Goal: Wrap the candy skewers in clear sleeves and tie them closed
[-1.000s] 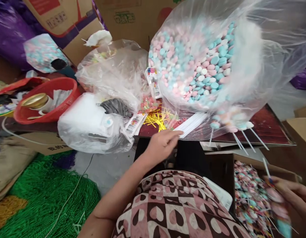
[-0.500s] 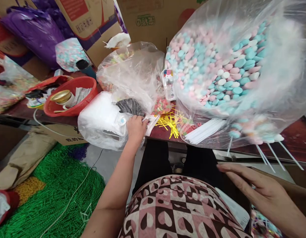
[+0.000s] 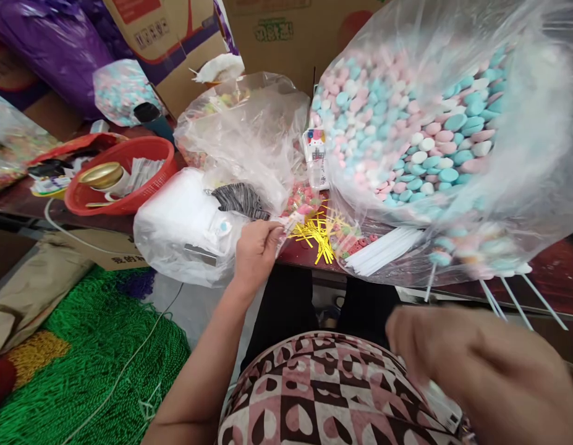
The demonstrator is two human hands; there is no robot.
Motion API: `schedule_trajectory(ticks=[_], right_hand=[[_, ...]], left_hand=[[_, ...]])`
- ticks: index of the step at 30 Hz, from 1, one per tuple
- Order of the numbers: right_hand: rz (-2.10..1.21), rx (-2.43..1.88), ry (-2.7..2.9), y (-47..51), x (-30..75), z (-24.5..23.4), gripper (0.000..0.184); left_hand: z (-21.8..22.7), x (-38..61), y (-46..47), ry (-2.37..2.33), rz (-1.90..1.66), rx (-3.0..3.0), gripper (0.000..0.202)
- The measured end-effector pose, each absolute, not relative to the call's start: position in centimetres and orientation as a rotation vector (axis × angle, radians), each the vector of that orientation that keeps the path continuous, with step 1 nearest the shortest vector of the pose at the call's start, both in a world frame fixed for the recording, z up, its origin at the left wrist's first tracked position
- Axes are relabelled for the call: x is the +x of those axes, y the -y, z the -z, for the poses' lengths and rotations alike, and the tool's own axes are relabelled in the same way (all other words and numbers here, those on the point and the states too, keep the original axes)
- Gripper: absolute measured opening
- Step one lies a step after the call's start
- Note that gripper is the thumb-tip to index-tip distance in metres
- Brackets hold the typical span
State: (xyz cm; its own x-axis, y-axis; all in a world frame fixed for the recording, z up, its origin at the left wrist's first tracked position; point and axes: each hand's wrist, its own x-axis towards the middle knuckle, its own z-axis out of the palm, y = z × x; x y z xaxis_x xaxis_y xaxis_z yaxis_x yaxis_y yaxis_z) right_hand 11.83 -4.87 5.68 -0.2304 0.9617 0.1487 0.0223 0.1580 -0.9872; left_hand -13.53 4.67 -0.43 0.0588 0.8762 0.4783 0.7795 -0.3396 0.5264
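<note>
My left hand (image 3: 256, 250) is at the table's front edge, its fingers pinched on a small printed clear packet (image 3: 293, 220) beside the white plastic bag (image 3: 184, 225). Yellow twist ties (image 3: 316, 233) lie just right of it. My right hand (image 3: 471, 364) is low at the right, over my lap, blurred by motion, so I cannot see how its fingers lie. A huge clear bag of pink, blue and white lollipops (image 3: 420, 136) fills the table's right side, several sticks (image 3: 499, 296) poking out of its lower edge. White sticks (image 3: 383, 247) lie under it.
A red basket (image 3: 123, 176) with a gold lid stands at the left of the dark table (image 3: 559, 259). Crumpled clear bags (image 3: 244, 136) and cardboard boxes (image 3: 175, 43) sit behind. Green mesh netting (image 3: 96, 358) covers the floor at left. A purple bag (image 3: 54, 43) is at the top left.
My left hand went from the white sticks leftward to the packets by the white bag and has pinched one. My right hand came up from the box at right and moved inward.
</note>
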Motion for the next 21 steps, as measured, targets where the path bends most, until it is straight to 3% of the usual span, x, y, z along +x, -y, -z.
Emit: schedule_trajectory(ticks=[2, 4, 7, 11, 16, 21], right_hand=[[-1.081, -1.165, 1.307, 2.8, 12.3, -4.5, 0.027], [-0.993, -1.278, 1.195, 0.9, 12.7, -3.1, 0.003], [-1.236, -1.287, 1.145, -0.8, 13.0, -1.6, 0.031], [-1.441, -1.351, 1.173, -1.0, 12.7, -0.7, 0.029], [-1.329, -1.309, 1.060, -0.2, 12.9, 0.6, 0.020], [-1.294, -1.205, 0.910, 0.5, 13.7, 1.6, 0.037]], left_hand=[[-0.3, -12.2, -3.9, -1.503, -1.154, 2.199, 0.024], [-0.7, -10.8, -3.4, -1.345, -1.098, 2.242, 0.022], [-0.6, -8.9, -3.1, -1.187, -1.000, 2.333, 0.023], [0.1, -7.2, -2.7, -1.090, -0.898, 2.348, 0.022], [0.2, -6.6, -2.3, -1.151, -0.682, 1.846, 0.032], [0.7, -6.4, -2.3, -1.053, -0.707, 1.266, 0.029]])
